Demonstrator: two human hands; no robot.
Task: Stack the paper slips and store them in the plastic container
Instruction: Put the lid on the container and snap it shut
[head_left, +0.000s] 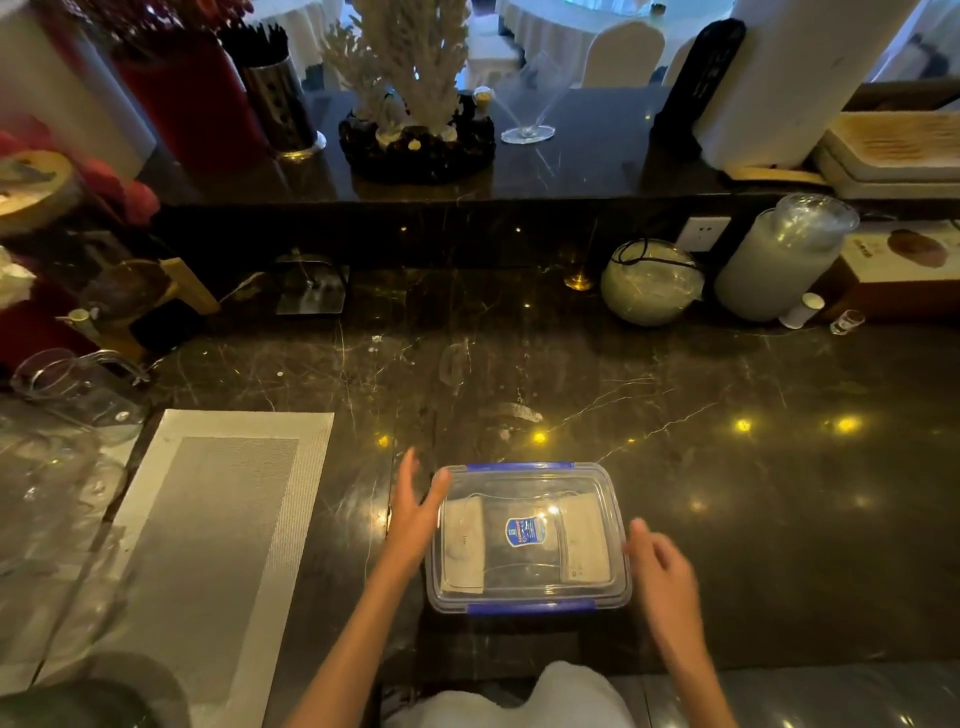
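A clear plastic container (527, 538) with blue clips and a lid with a blue sticker sits on the dark marble counter near its front edge. Through the lid I see pale paper slips (464, 545) inside, one pile at the left and another at the right (584, 543). My left hand (415, 512) is open beside the container's left side, fingers spread, thumb near the rim. My right hand (660, 566) is open just off the container's right side. Neither hand holds anything.
A woven grey placemat (208, 519) lies to the left, with glass jugs (78, 384) beyond it. At the back right stand a round glass bowl (652, 283), a tall jar (779, 260) and a small shot glass (847, 322). A raised ledge (571, 182) holds coral decor.
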